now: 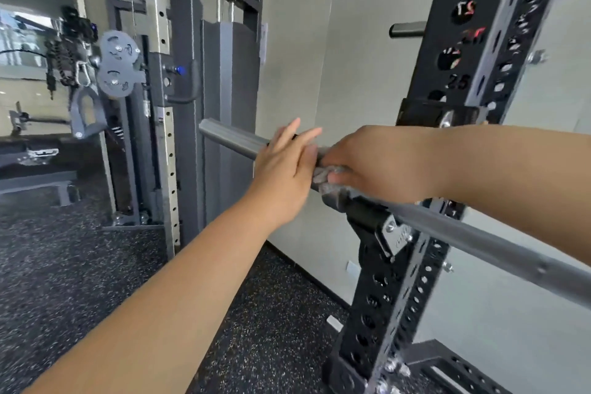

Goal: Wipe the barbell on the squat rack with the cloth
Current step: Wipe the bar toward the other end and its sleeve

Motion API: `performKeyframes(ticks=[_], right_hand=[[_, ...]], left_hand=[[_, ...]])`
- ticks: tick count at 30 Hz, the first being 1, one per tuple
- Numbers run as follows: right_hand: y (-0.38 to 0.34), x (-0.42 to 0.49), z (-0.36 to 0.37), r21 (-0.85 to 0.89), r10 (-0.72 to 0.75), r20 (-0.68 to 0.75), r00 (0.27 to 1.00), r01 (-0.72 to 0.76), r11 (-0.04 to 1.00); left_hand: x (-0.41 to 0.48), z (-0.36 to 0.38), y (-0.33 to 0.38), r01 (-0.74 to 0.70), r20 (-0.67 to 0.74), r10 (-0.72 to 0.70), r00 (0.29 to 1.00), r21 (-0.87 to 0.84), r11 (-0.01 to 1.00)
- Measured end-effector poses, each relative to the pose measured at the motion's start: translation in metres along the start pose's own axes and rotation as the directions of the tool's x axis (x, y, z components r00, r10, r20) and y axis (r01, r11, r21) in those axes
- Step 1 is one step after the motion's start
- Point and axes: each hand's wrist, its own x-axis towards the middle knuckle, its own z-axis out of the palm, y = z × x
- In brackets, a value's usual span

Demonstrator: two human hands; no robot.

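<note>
Cloth [322, 180] under fingers of R hand [374, 163], on barbell [479, 235]

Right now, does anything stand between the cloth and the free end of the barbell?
Yes. The left hand lies across the barbell, fingers straight, directly beside the cloth that the right hand grips. Past it, the bar looks bare up to its end.

Left hand [284, 166]: fingers straight, close together; bare forearm reaches in from lower left.
Right hand [367, 163]: fingers curled, gripping cloth [321, 177]; bare forearm enters from right.
</note>
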Motion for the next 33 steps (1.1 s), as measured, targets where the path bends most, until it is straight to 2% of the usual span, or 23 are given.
performKeyframes(ticks=[5, 8, 12, 14, 18, 21, 24, 26, 27, 28, 30, 33], right_hand=[[0.002, -0.038, -0.007, 0.043, 0.117, 0.014, 0.993, -0.118, 0.992], [-0.001, -0.063, -0.005, 0.079, 0.176, 0.016, 0.984, -0.176, 0.981], [-0.011, -0.095, -0.001, 0.226, 0.280, 0.015, 0.960, -0.276, 0.934], [-0.014, -0.109, 0.001, 0.269, 0.318, 0.026, 0.948, -0.313, 0.911], [-0.029, -0.135, 0.007, 0.219, 0.404, 0.006, 0.915, -0.396, 0.892], [-0.043, -0.150, 0.011, 0.234, 0.460, -0.068, 0.885, -0.434, 0.870], [-0.053, -0.167, 0.024, 0.251, 0.556, -0.177, 0.812, -0.509, 0.823], [-0.059, -0.179, 0.032, 0.209, 0.613, -0.233, 0.755, -0.577, 0.790], [-0.061, -0.185, 0.035, 0.169, 0.633, -0.239, 0.736, -0.610, 0.774], [-0.062, -0.192, 0.036, 0.125, 0.647, -0.239, 0.724, -0.638, 0.760], [-0.063, -0.204, 0.036, 0.039, 0.674, -0.228, 0.702, -0.685, 0.727], [-0.063, -0.223, 0.033, -0.019, 0.696, -0.223, 0.682, -0.717, 0.697]], left_hand=[[0.002, -0.002, 0.029, -0.060, 0.109, 0.062, 0.992, -0.015, 0.998], [0.008, -0.003, 0.039, -0.116, 0.121, 0.113, 0.986, 0.013, 0.993], [0.016, -0.002, 0.050, -0.069, 0.224, 0.055, 0.973, 0.058, 0.996], [0.012, 0.002, 0.047, -0.111, 0.279, 0.070, 0.958, 0.133, 0.985], [0.004, 0.016, 0.032, -0.215, 0.172, 0.194, 0.966, 0.114, 0.970], [-0.003, 0.025, 0.030, -0.234, 0.082, 0.227, 0.970, 0.090, 0.968], [-0.008, 0.029, 0.032, -0.134, 0.026, 0.136, 0.990, -0.076, 0.988], [-0.009, 0.027, 0.039, -0.052, -0.017, 0.049, 0.999, -0.213, 0.976], [-0.010, 0.026, 0.045, -0.049, -0.039, 0.041, 0.998, -0.224, 0.973], [-0.012, 0.025, 0.055, -0.076, -0.055, 0.066, 0.996, -0.193, 0.978], [-0.020, 0.026, 0.078, -0.207, -0.045, 0.203, 0.978, -0.095, 0.974], [-0.040, 0.034, 0.118, -0.402, 0.043, 0.404, 0.914, -0.044, 0.915]])
